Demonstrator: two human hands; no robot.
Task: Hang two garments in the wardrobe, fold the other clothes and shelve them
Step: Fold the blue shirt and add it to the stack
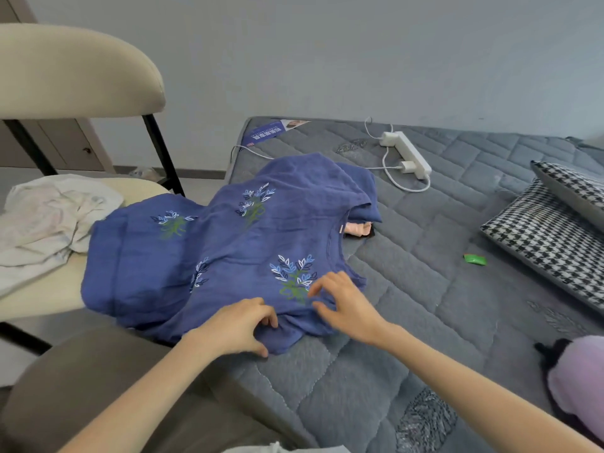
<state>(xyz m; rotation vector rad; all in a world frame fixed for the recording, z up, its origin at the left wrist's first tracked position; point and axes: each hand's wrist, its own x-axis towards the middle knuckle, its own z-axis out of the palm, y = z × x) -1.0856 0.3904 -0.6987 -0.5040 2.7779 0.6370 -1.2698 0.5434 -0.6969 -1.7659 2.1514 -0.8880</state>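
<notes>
A blue top with white and green leaf embroidery lies spread across the corner of the grey quilted mattress and onto a chair seat. My left hand pinches the near sleeve edge between thumb and curled fingers. My right hand hovers over the shoulder near the neckline, fingers spread and loosely bent, fingertips close to the cloth. A pink garment peeks out from under the top's far sleeve. A white crumpled garment lies on the chair seat at left.
A beige chair with black legs stands left of the bed. A white power strip with cables, a green scrap, houndstooth pillows and a lilac item lie on the mattress. A blue leaflet sits at the far corner.
</notes>
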